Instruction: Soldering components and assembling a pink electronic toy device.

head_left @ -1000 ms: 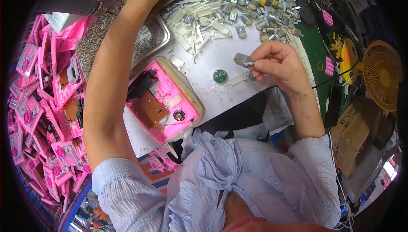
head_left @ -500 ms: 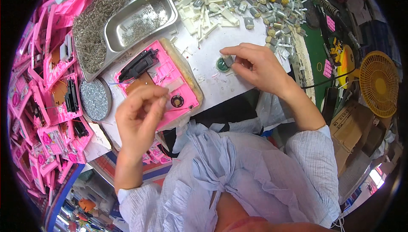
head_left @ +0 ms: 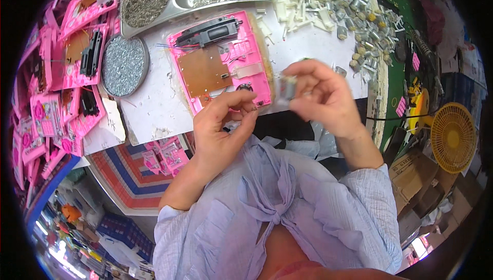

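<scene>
My right hand pinches a small grey metal motor just off the right edge of a pink plastic housing; the motor is blurred by motion. The housing lies open on a pad, with a brown circuit board, a long black part and a round black part inside. Over its lower edge is my left hand, thumb and fingers drawn together near the round part. Whatever those fingertips hold, if anything, is too small to make out.
Several pink housings are heaped at the left. A round dish of screws and a metal tray of springs stand beyond. White plastic pieces and loose motors cover the far right. A yellow fan is at the right.
My right hand has lifted the motor off the small green round spot and brought it left, close to the housing. The view has shifted; my left hand remains at the housing's lower edge.
</scene>
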Demonstrator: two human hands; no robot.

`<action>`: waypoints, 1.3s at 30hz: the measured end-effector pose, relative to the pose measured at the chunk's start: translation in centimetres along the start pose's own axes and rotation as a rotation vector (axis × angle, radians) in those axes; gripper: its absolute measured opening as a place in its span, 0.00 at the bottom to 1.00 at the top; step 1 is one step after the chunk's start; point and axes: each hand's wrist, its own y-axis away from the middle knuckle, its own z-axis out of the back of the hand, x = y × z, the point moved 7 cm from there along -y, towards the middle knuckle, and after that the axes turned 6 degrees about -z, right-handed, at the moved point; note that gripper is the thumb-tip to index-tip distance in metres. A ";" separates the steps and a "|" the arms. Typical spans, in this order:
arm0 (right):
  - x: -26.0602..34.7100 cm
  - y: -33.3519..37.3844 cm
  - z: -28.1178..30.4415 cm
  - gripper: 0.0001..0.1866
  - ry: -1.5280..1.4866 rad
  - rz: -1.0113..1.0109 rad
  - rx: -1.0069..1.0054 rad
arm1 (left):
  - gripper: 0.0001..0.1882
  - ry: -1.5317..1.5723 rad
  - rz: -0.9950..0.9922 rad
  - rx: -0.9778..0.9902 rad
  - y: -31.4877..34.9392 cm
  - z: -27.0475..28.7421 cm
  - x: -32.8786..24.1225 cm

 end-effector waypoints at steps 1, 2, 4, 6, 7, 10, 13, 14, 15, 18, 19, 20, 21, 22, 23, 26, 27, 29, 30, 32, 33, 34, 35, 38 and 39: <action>-0.6 -0.5 -1.1 0.28 -0.040 -0.056 0.038 | 0.16 0.028 0.017 -0.018 0.0 0.0 -0.2; -0.9 -0.8 -1.7 0.28 -0.059 -0.070 0.058 | 0.18 0.057 0.033 -0.036 0.0 0.1 -0.2; -1.4 -1.5 -2.6 0.28 -0.101 -0.098 0.104 | 0.22 0.043 0.003 -0.014 0.1 0.2 0.1; -1.5 -1.9 -3.1 0.27 -0.111 -0.102 0.146 | 0.22 0.036 -0.010 -0.010 0.3 0.3 0.2; -1.5 -2.0 -3.2 0.27 -0.105 -0.105 0.157 | 0.22 0.056 -0.005 -0.014 0.3 0.3 0.2; -1.7 -2.3 -3.3 0.27 -0.087 -0.124 0.169 | 0.23 0.097 0.004 -0.023 0.3 0.4 0.2; -1.7 -2.4 -3.2 0.27 -0.044 -0.124 0.157 | 0.22 0.091 -0.009 -0.032 0.3 0.4 0.2; -1.7 -2.4 -3.2 0.27 -0.026 -0.120 0.151 | 0.22 0.091 -0.017 -0.039 0.3 0.4 0.1; -1.7 -2.2 -2.9 0.26 0.062 -0.079 0.124 | 0.22 0.092 -0.027 -0.044 0.3 0.4 0.1; -1.1 -1.6 -2.8 0.25 0.328 0.126 0.058 | 0.23 0.164 -0.076 -0.092 0.2 0.4 -0.4; -0.3 -1.3 -3.1 0.25 0.419 0.248 0.045 | 0.22 0.022 -0.164 -0.063 0.2 0.5 -0.8; 0.5 -1.0 -3.4 0.24 0.510 0.370 0.031 | 0.22 -0.120 -0.251 -0.033 0.3 0.7 -1.1; 1.0 -1.1 -3.5 0.23 0.551 0.380 0.051 | 0.21 -0.264 -0.339 -0.004 0.3 0.8 -1.4; 2.0 -1.4 -3.5 0.22 0.590 0.389 0.074 | 0.20 -0.292 -0.432 -0.026 0.3 0.8 -2.0; 2.5 -1.4 -3.6 0.21 0.630 0.398 0.097 | 0.19 -0.319 -0.526 -0.048 0.2 0.8 -2.8; 3.5 -0.6 -4.0 0.19 0.769 0.564 0.124 | 0.16 -0.300 -0.554 -0.063 0.0 1.1 -3.5; 3.7 -0.4 -4.2 0.19 0.779 0.650 0.118 | 0.15 -0.278 -0.519 -0.062 0.0 1.3 -3.5; 4.0 0.1 -4.4 0.19 0.796 0.822 0.107 | 0.14 -0.197 -0.454 -0.039 -0.2 1.4 -3.0; 4.1 0.1 -4.6 0.18 0.809 0.831 0.101 | 0.14 -0.157 -0.419 -0.029 -0.2 1.4 -2.8; 4.3 0.4 -4.8 0.18 0.837 0.850 0.088 | 0.14 -0.206 -0.437 -0.008 -0.4 1.4 -2.9; 4.2 0.5 -4.9 0.17 0.847 0.881 0.085 | 0.14 -0.229 -0.446 0.005 -0.5 1.4 -2.9; 4.1 0.5 -5.0 0.16 0.857 0.912 0.083 | 0.13 -0.285 -0.478 0.022 -0.5 1.2 -3.1; 3.9 0.6 -5.0 0.16 0.868 0.943 0.079 | 0.12 -0.342 -0.509 0.040 -0.5 1.1 -3.3; 3.6 0.6 -5.0 0.15 0.885 0.969 0.094 | 0.11 -0.445 -0.574 0.035 -0.5 0.9 -3.5; 3.6 0.5 -4.9 0.15 0.887 0.965 0.090 | 0.11 -0.468 -0.592 0.025 -0.5 0.9 -3.6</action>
